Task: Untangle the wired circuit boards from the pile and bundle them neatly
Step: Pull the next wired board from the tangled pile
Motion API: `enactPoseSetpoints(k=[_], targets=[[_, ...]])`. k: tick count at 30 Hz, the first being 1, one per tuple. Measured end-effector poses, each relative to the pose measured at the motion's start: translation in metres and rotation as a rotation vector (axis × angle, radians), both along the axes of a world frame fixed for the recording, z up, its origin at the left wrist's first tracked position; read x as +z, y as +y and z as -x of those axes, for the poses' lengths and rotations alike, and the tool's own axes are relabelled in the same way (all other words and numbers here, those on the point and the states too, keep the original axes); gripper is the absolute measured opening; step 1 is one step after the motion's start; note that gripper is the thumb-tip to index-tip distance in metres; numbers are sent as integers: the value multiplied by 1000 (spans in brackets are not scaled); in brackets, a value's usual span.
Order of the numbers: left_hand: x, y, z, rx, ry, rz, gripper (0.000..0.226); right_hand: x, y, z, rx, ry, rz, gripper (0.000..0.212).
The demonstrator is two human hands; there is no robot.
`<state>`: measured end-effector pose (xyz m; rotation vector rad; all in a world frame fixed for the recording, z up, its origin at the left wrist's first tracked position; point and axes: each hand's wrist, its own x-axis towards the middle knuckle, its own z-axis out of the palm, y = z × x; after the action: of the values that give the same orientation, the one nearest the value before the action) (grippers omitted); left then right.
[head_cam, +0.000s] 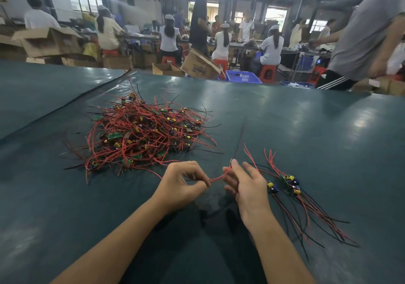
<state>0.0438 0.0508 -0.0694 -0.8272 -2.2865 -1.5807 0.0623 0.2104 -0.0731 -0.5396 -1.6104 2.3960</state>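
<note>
A tangled pile (142, 132) of small green circuit boards with red and black wires lies on the dark green table (306, 130), left of centre. My left hand (183, 184) pinches one end of a red wire (219, 177). My right hand (245, 185) pinches the other end between thumb and forefinger, where a small board with a blurred black wire sticks up; its other fingers are spread. To the right of my right hand lies a small aligned bundle (289, 185) of boards, their wires trailing toward me.
A seam in the table cover (72, 104) runs diagonally at the left. Beyond the far edge stand cardboard boxes (199, 64), blue crates (242, 76) and seated workers. A person in a grey shirt (361, 38) leans in at the far right.
</note>
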Motion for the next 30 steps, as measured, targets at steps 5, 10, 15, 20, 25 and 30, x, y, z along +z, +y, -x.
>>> enactPoseSetpoints(k=[5, 10, 15, 20, 25, 30], targets=[[-1, -6, 14, 105, -298, -339, 27, 8, 3, -8, 114, 0, 183, 15], [0, -17, 21, 136, -401, -537, 46, 11, -1, -12, 53, -1, 119, 11], [5, -16, 24, -46, -781, -989, 24, 9, -4, -11, 40, 27, 38, 6], [0, -9, 18, -55, -742, -770, 43, 5, -6, -10, 69, -31, -30, 19], [0, -10, 18, -121, -742, -693, 48, 9, -2, -12, 155, -73, 87, 48], [4, -5, 15, -149, -794, -837, 23, 4, -9, -12, 19, 51, -203, 34]])
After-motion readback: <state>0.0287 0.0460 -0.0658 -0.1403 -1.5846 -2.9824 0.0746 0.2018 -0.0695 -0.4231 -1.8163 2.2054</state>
